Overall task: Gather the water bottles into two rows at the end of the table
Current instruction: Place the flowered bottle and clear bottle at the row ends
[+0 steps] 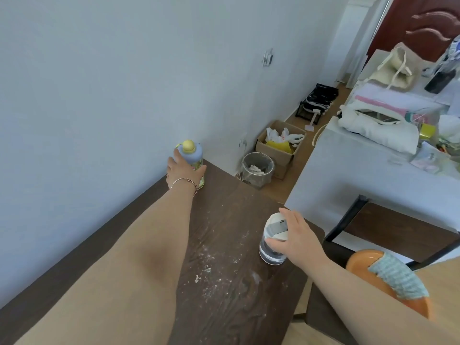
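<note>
Both hands are gripping bottles on the table [224,282]. At the table's far left corner, the left hand [184,174] is wrapping its fingers round the upright blue-topped bottle [191,155]. Near the table's right edge, the right hand [297,236] is curling its fingers and thumb round the white lid of the upright clear bottle [271,255].

Place: a lived-in room of a home.
Floor by the wall: cardboard box [272,152] holding plastic bags; mesh wastebasket [258,156] just beside it.
White surface [348,175]: tote bag [394,70], folded clothing [378,133].
Far corner: dark red panelled door [423,23].
Table [224,245]: scuffed dark wood, against the bare wall.
</note>
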